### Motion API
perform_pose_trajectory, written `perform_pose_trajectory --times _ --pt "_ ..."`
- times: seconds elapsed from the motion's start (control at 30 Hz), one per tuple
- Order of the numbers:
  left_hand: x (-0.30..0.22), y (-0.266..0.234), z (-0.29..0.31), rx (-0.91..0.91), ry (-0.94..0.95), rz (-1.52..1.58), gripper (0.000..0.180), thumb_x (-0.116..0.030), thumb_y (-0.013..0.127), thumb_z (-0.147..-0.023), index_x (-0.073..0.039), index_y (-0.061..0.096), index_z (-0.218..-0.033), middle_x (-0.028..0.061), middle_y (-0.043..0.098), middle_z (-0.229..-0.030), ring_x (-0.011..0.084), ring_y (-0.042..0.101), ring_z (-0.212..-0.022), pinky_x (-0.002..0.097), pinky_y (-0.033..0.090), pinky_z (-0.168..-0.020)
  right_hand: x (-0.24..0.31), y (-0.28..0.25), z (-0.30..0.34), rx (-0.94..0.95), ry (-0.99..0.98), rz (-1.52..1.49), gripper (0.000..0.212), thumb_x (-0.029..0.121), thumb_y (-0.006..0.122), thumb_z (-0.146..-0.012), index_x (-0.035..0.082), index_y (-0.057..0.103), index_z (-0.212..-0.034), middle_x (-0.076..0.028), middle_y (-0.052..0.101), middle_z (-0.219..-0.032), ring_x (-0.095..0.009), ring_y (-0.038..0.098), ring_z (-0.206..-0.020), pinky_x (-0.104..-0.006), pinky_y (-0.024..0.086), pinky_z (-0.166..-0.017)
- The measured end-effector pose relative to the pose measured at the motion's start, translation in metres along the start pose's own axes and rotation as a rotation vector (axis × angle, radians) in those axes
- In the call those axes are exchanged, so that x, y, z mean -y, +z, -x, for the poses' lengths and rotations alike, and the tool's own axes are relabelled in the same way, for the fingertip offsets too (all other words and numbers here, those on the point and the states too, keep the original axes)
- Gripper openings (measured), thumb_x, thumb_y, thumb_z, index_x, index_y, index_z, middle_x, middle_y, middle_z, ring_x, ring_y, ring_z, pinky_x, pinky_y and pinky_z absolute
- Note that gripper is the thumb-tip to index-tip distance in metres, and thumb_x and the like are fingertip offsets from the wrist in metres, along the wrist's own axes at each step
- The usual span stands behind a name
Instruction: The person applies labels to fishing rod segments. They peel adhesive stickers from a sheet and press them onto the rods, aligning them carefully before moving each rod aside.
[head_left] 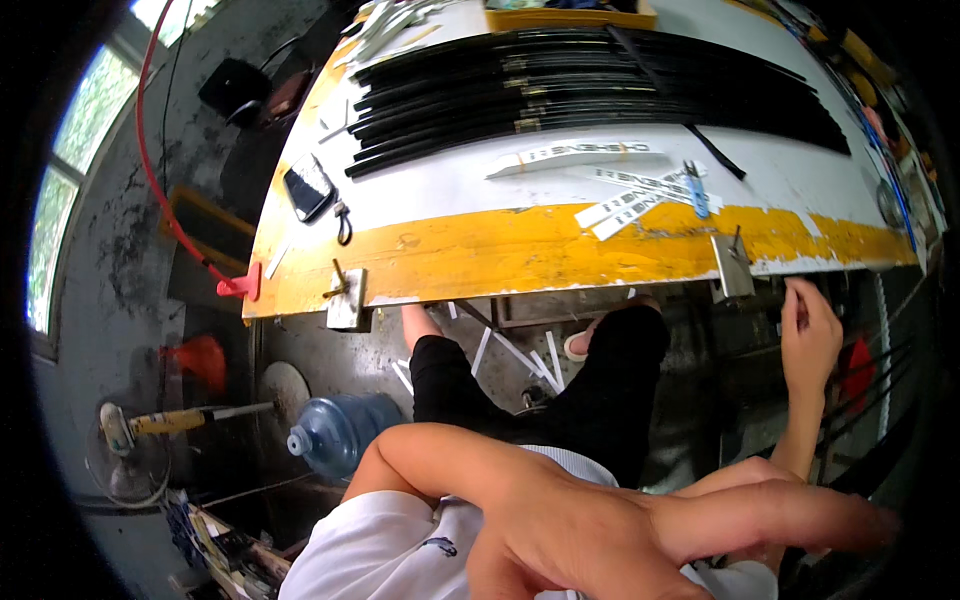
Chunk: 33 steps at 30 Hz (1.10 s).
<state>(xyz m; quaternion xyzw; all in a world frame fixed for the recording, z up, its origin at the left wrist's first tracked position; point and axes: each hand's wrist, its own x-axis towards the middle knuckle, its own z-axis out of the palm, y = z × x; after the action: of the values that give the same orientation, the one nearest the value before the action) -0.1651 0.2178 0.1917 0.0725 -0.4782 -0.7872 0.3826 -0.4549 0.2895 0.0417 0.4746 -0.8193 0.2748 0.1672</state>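
Note:
My left hand is large and close in the lower part of the head view, its arm crossing in front of my body. One finger stretches out to the right and the thumb points down apart from it; I see nothing in this hand, though the palm side is hidden. My right hand is at the table's front edge on the right, beside a metal clamp. Its fingers are curled with the tips together; anything between them cannot be made out. On the white table with a yellow border lies a bundle of long black strips.
Printed white strips and blue-handled nippers lie near the front. A phone rests at left, near another clamp. Below are a blue water bottle, a fan and scattered strips. A red hose hangs left.

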Motion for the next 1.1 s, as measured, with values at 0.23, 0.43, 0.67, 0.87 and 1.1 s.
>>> perform_pose_trajectory --times 0.23,0.43,0.67,0.87,1.1 --pt "0.024 -0.115 -0.009 0.430 0.106 -0.044 0.058 -0.048 0.047 -0.095 0.003 0.058 -0.121 0.0273 0.051 -0.129 0.0330 0.049 -0.112 0.0427 0.034 -0.101 0.040 0.107 -0.156 0.132 -0.524 0.118 0.027 0.003 0.062 -0.081 0.005 0.062 -0.109 -0.010 0.061 -0.105 -0.029 0.058 -0.100 -0.0390 0.048 -0.085" --pt "0.028 -0.202 0.021 0.171 0.017 -0.383 0.057 -0.046 0.050 -0.092 0.004 0.062 -0.117 0.0207 0.054 -0.126 0.0314 0.046 -0.119 0.0421 0.034 -0.101 0.016 0.173 -0.228 0.351 -0.530 0.275 0.038 0.003 0.068 -0.074 0.007 0.061 -0.111 -0.008 0.058 -0.111 -0.027 0.055 -0.107 -0.0371 0.046 -0.093" --pt "0.027 -0.224 0.032 -0.142 -0.059 -0.760 0.022 -0.004 0.065 -0.081 0.000 0.064 -0.103 0.0146 0.061 -0.110 0.0283 0.057 -0.104 0.0364 0.043 -0.092 0.011 0.202 -0.245 0.380 -0.550 0.383 0.037 0.002 0.070 -0.070 0.008 0.059 -0.105 -0.008 0.059 -0.102 -0.028 0.057 -0.100 -0.0385 0.048 -0.084" --pt "0.016 -0.221 -0.010 -0.193 0.355 -1.592 0.038 0.002 0.073 -0.066 -0.008 0.068 -0.102 0.0132 0.062 -0.120 0.0344 0.059 -0.113 0.0386 0.046 -0.089 -0.001 0.155 -0.241 0.178 -0.567 0.125 0.044 -0.001 0.058 -0.083 0.009 0.056 -0.126 -0.013 0.061 -0.118 -0.031 0.059 -0.107 -0.0384 0.049 -0.088" --pt "0.005 -0.227 -0.035 -0.241 0.436 -2.093 0.051 -0.029 0.070 -0.079 -0.019 0.061 -0.129 0.0093 0.052 -0.140 0.0279 0.047 -0.132 0.0402 0.030 -0.110 -0.008 0.068 -0.161 0.248 -0.554 0.324 0.050 -0.010 0.060 -0.083 0.010 0.055 -0.128 -0.011 0.055 -0.132 -0.031 0.045 -0.133 -0.0419 0.042 -0.108"
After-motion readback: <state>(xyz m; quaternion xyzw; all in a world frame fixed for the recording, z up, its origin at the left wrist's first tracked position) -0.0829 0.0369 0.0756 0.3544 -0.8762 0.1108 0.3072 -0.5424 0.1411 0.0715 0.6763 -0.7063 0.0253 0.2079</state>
